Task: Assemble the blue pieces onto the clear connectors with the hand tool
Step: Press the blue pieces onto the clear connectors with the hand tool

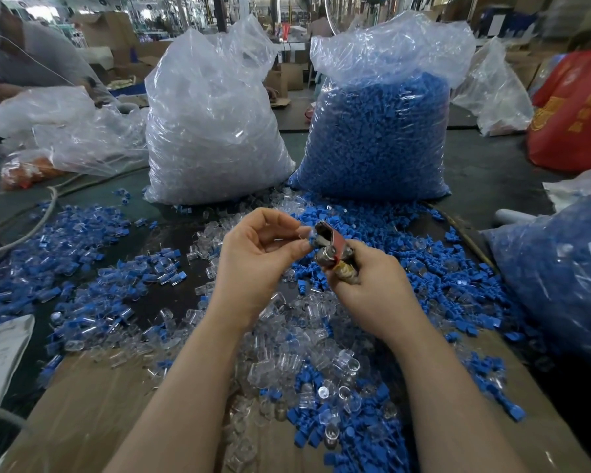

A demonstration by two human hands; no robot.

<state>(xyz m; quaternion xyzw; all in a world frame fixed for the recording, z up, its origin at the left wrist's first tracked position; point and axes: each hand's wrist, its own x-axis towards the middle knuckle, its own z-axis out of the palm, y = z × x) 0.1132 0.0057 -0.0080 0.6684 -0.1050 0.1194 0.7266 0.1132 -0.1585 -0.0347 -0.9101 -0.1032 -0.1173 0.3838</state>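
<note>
**Hand tool and connector held above the parts pile**

Right hand (365,281) grips the hand tool (328,247) with fingers curled round its lower body, the metal head and red-brown part pointing up and to the left; left hand (253,254) pinches a small piece (308,238), clear with some blue, between thumb and fingertips, held against the tool's head; how far the piece is seated cannot be told. Both hands are raised over the table (485,165), apart from the parts below; loose blue pieces (420,268) lie scattered to the right and near the front; loose clear connectors (287,339) lie heaped beneath the forearms, partly on a sheet of cardboard (93,397); joined blue-and-clear parts (82,254) spread out to the left. Behind stand two large plastic sacks side by side: the left sack (212,131) holds clear connectors; the right sack (379,138) holds blue pieces; a further bag of blue parts (560,274) sits at the right edge.
</note>
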